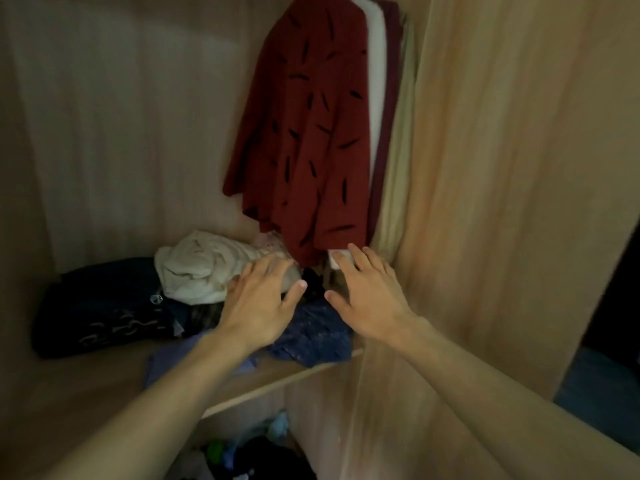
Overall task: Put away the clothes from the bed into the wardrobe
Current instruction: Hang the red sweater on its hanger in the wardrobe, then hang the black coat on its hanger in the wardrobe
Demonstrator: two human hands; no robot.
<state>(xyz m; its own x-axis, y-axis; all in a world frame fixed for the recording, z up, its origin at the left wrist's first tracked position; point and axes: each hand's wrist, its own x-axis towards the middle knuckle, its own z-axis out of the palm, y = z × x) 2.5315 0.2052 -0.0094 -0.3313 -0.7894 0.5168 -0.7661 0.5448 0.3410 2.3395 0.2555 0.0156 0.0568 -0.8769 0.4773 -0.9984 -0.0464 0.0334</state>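
Head view | blue patterned garment (311, 332) crumpled on the wardrobe shelf (277, 379), near its front edge | left hand (258, 299) fingers spread, over it and the cream garment (194, 268) | right hand (367, 299) fingers spread, holding nothing, just below the hanging red garment (311, 133) | dark folded clothes (104, 306) at shelf's left.

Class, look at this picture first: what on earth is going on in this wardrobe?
A person reaches both bare arms into a wooden wardrobe. The left grip, fingers spread, is over a crumpled cream garment on the shelf; the right grip, also open, is at the hem of a hanging red garment. Neither holds anything. A blue garment lies beneath the hands.
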